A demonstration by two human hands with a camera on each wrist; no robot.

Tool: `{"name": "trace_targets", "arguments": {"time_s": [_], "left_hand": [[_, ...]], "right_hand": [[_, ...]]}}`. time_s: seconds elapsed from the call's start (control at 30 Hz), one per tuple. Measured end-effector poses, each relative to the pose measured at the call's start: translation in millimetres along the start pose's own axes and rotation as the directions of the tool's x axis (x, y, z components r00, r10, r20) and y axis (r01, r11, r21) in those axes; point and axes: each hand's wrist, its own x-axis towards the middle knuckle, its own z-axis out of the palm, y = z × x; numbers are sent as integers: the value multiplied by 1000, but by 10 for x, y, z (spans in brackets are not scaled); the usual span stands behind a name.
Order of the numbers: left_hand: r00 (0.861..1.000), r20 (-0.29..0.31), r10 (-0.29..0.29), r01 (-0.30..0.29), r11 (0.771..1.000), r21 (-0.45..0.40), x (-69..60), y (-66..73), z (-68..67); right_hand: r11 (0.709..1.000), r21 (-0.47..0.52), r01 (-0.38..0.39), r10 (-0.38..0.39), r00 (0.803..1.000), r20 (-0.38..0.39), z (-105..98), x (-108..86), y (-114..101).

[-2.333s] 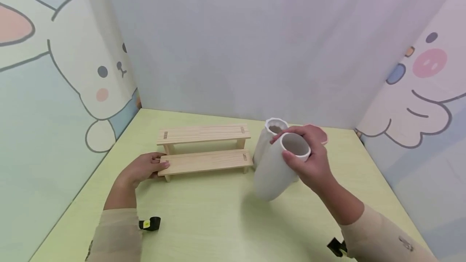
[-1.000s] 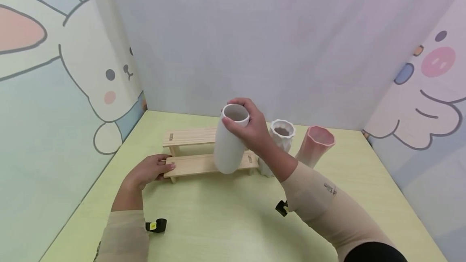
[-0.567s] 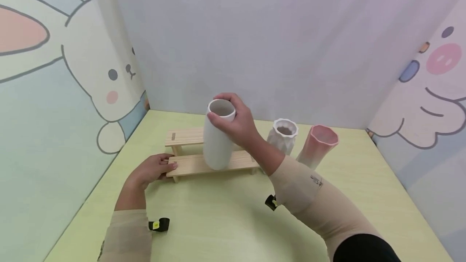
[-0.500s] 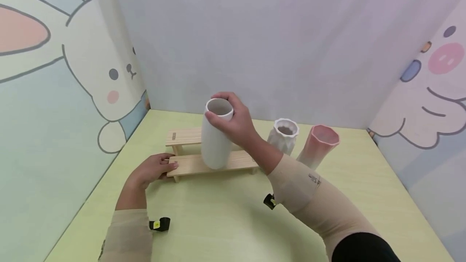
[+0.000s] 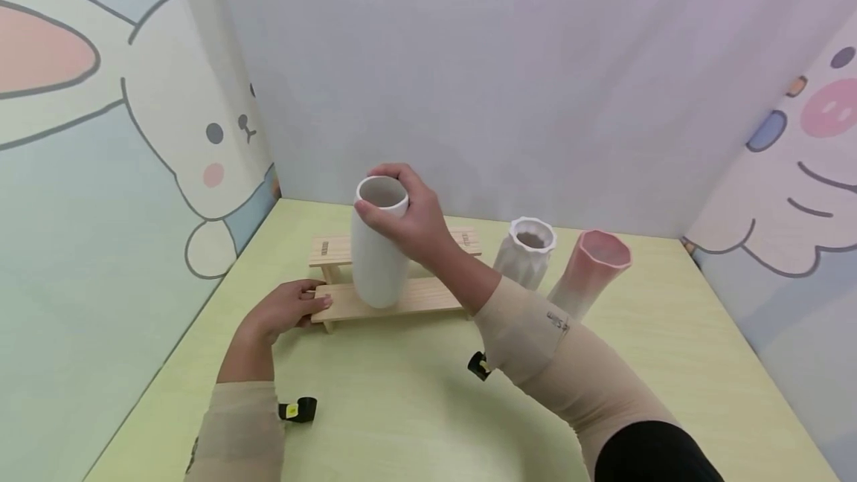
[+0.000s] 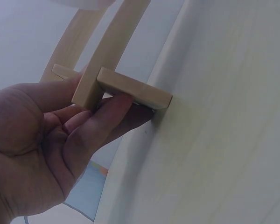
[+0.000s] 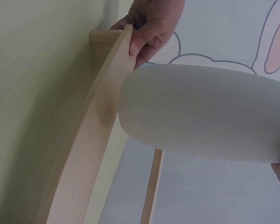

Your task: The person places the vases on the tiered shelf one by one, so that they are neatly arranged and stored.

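A smooth white vase (image 5: 379,259) hangs upright over the lower step of a two-step wooden stand (image 5: 428,294). My right hand (image 5: 418,222) grips it near the rim, thumb on the near side and fingers behind. In the right wrist view the base of the vase (image 7: 196,112) is close to the lower board (image 7: 91,140); I cannot tell if they touch. My left hand (image 5: 288,307) holds the left end of that lower step, thumb on top. Its fingers (image 6: 100,123) curl under the board beside the short leg (image 6: 135,88), as the left wrist view shows.
Right of the stand are a white ridged vase (image 5: 525,251) and a pink-and-white vase (image 5: 592,266), partly hidden by my right sleeve (image 5: 535,333). The upper step (image 5: 465,240) lies behind the lower one. Fabric walls (image 5: 469,95) enclose the pale yellow table (image 5: 375,407).
My right hand has carried the white vase leftward from beside the other vases to above the lower step. My left hand keeps its hold on the stand.
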Motion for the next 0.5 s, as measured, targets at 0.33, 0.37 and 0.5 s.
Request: {"name": "trace_targets", "arguments": {"time_s": [0.33,0.37,0.5], "left_hand": [[1000,-8,1,-1,1000,21,-7,16,1],[1000,-10,-1,1,1000,23,-6,16,2],[1000,-18,-10,11,1000,17,4,12,10]], "right_hand": [[1000,14,11,-11,1000,10,143,37,19],[1000,13,13,-13,1000,12,155,40,21],[1000,18,16,-16,1000,19,200,46,37]]}}
